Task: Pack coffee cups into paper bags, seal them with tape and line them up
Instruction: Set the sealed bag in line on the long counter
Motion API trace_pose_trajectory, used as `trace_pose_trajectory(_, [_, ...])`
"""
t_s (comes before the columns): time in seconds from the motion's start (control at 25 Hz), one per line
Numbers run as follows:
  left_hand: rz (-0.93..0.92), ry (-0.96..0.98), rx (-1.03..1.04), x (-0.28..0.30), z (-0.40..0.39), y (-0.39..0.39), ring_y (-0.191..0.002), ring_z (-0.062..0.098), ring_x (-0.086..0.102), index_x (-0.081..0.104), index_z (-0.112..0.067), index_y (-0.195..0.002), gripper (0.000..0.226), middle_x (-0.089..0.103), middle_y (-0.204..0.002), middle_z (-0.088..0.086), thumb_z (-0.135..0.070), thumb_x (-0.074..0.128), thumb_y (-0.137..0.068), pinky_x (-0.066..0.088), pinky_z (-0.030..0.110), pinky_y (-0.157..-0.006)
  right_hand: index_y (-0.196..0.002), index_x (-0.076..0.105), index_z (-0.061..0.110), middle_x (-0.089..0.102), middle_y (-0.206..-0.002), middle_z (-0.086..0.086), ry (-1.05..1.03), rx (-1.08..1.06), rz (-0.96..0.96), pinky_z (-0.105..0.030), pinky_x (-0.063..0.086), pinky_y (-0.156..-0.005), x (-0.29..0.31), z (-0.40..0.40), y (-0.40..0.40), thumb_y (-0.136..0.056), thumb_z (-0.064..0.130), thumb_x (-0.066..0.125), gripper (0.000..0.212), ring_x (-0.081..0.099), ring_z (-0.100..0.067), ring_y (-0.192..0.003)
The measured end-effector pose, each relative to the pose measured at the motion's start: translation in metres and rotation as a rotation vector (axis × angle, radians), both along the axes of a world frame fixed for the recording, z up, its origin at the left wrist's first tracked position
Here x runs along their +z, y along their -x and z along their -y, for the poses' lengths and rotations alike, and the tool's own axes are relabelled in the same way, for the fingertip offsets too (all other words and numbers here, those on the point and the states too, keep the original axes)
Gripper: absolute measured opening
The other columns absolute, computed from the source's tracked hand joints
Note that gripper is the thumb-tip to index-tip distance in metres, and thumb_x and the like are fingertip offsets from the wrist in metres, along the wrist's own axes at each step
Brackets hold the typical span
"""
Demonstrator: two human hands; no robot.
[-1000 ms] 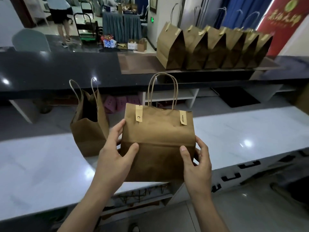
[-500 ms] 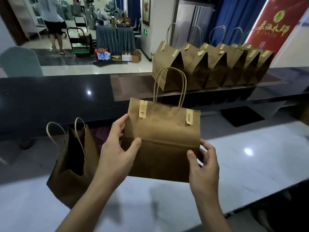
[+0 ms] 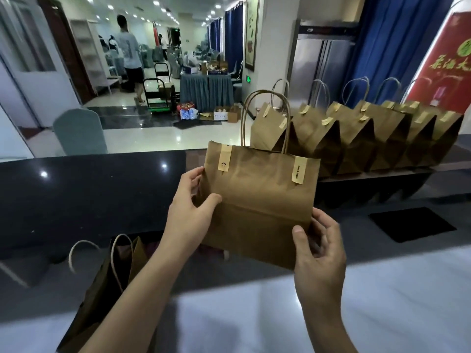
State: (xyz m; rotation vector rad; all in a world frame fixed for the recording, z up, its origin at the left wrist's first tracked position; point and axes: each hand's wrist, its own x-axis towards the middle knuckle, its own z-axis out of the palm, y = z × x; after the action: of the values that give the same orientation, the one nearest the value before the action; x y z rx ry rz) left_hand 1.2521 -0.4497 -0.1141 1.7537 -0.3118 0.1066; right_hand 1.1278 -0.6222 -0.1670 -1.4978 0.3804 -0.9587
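Observation:
I hold a brown paper bag (image 3: 260,200) in the air above the white counter, its top sealed with two tan tape strips and its twine handles standing up. My left hand (image 3: 190,212) grips its left edge, thumb on the front. My right hand (image 3: 318,250) grips its lower right corner. Behind it, a row of several sealed bags (image 3: 356,138) stands on the raised dark counter (image 3: 102,189). An open, unsealed bag (image 3: 109,296) stands at the lower left. No coffee cup is visible.
The white counter (image 3: 382,301) lies under my arms. A black mat (image 3: 410,226) lies on the floor to the right. Beyond the dark counter are a grey chair (image 3: 79,131), a trolley (image 3: 159,98), a draped table (image 3: 206,90) and a person (image 3: 130,57) walking away.
Both hands have lifted the sealed bag off the white counter, up and toward the raised dark counter. My view has tilted up, so the open bag now sits lower left.

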Motion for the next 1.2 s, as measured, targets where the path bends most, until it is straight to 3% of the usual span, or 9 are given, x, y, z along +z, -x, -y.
trace_pose_trajectory(0.2, [-0.088, 0.136, 0.106, 0.015, 0.033, -0.047, -0.119, 0.014, 0.055, 0.055, -0.040, -0.135, 0.050, 0.059, -0.129, -0.008, -0.015, 0.065, -0.092, 0.048, 0.050, -0.104, -0.129, 0.060, 0.039, 0.066, -0.120, 0.024, 0.052, 0.065, 0.052, -0.009, 0.051, -0.085, 0.009, 0.021, -0.039, -0.098, 0.017, 0.067, 0.039, 0.063, -0.001, -0.115])
trace_pose_trajectory(0.36, [-0.130, 0.137, 0.146, 0.010, 0.053, -0.083, -0.115, 0.019, 0.057, 0.053, -0.031, -0.139, 0.050, 0.060, -0.125, 0.000, -0.015, 0.061, -0.092, 0.052, 0.053, -0.099, -0.130, 0.060, 0.034, 0.067, -0.124, 0.013, 0.012, 0.156, 0.053, -0.022, 0.055, -0.094, 0.005, 0.034, -0.067, -0.097, 0.015, 0.066, 0.039, 0.063, -0.010, -0.120])
trace_pose_trajectory(0.48, [-0.108, 0.098, 0.166, 0.002, 0.066, -0.104, -0.116, 0.018, 0.057, 0.052, -0.031, -0.139, 0.049, 0.058, -0.126, -0.001, -0.019, 0.062, -0.093, 0.053, 0.047, -0.097, -0.129, 0.061, 0.036, 0.066, -0.127, 0.006, -0.022, 0.184, 0.045, -0.032, 0.055, -0.099, -0.001, 0.039, -0.081, -0.096, 0.015, 0.067, 0.039, 0.063, -0.013, -0.121])
trace_pose_trajectory(0.68, [-0.079, 0.067, 0.211, -0.010, 0.086, -0.139, -0.118, 0.012, 0.056, 0.056, -0.030, -0.137, 0.045, 0.057, -0.132, -0.002, -0.019, 0.062, -0.093, 0.052, 0.036, -0.097, -0.124, 0.062, 0.046, 0.064, -0.127, 0.012, -0.061, 0.198, -0.007, -0.038, 0.055, -0.100, -0.013, 0.047, -0.099, -0.096, 0.015, 0.069, 0.043, 0.062, -0.010, -0.121])
trace_pose_trajectory(0.8, [-0.103, 0.067, 0.188, -0.017, 0.096, -0.154, -0.122, 0.014, 0.056, 0.056, -0.030, -0.136, 0.046, 0.058, -0.133, -0.006, -0.017, 0.062, -0.092, 0.051, 0.030, -0.091, -0.124, 0.062, 0.046, 0.059, -0.128, 0.017, -0.050, 0.207, -0.018, -0.037, 0.055, -0.100, -0.022, 0.046, -0.109, -0.095, 0.013, 0.070, 0.045, 0.059, -0.012, -0.124])
trace_pose_trajectory(0.92, [-0.166, 0.098, 0.134, -0.022, 0.101, -0.162, -0.120, 0.016, 0.058, 0.055, -0.033, -0.136, 0.048, 0.057, -0.131, -0.012, -0.012, 0.061, -0.093, 0.056, 0.038, -0.090, -0.128, 0.058, 0.049, 0.052, -0.134, 0.018, 0.019, 0.243, -0.032, -0.028, 0.053, -0.100, -0.025, 0.040, -0.117, -0.094, 0.025, 0.068, 0.043, 0.054, -0.011, -0.129])
trace_pose_trajectory(1.08, [-0.184, 0.079, 0.047, -0.025, 0.104, -0.156, -0.099, 0.001, 0.066, 0.053, -0.036, -0.135, 0.042, 0.055, -0.128, -0.012, -0.015, 0.057, -0.099, 0.058, 0.021, -0.064, -0.142, 0.042, 0.055, 0.038, -0.147, 0.029, 0.067, 0.449, -0.160, -0.022, 0.044, -0.108, -0.021, 0.031, -0.136, -0.089, 0.049, 0.063, 0.058, 0.040, 0.002, -0.139])
trace_pose_trajectory(1.12, [-0.178, 0.058, 0.050, -0.026, 0.103, -0.151, -0.102, 0.000, 0.065, 0.052, -0.036, -0.137, 0.041, 0.055, -0.130, -0.011, -0.018, 0.056, -0.100, 0.057, 0.020, -0.065, -0.145, 0.039, 0.055, 0.037, -0.148, 0.032, 0.065, 0.513, -0.182, -0.021, 0.041, -0.109, -0.019, 0.031, -0.142, -0.089, 0.050, 0.064, 0.062, 0.038, 0.006, -0.139])
trace_pose_trajectory(1.2, [-0.171, 0.049, 0.067, -0.032, 0.099, -0.140, -0.119, 0.007, 0.058, 0.051, -0.034, -0.140, 0.039, 0.055, -0.136, -0.009, -0.026, 0.055, -0.102, 0.058, 0.032, -0.084, -0.146, 0.039, 0.055, 0.041, -0.145, 0.035, 0.050, 0.585, -0.190, -0.018, 0.042, -0.108, -0.017, 0.033, -0.151, -0.091, 0.048, 0.065, 0.061, 0.040, 0.011, -0.136])
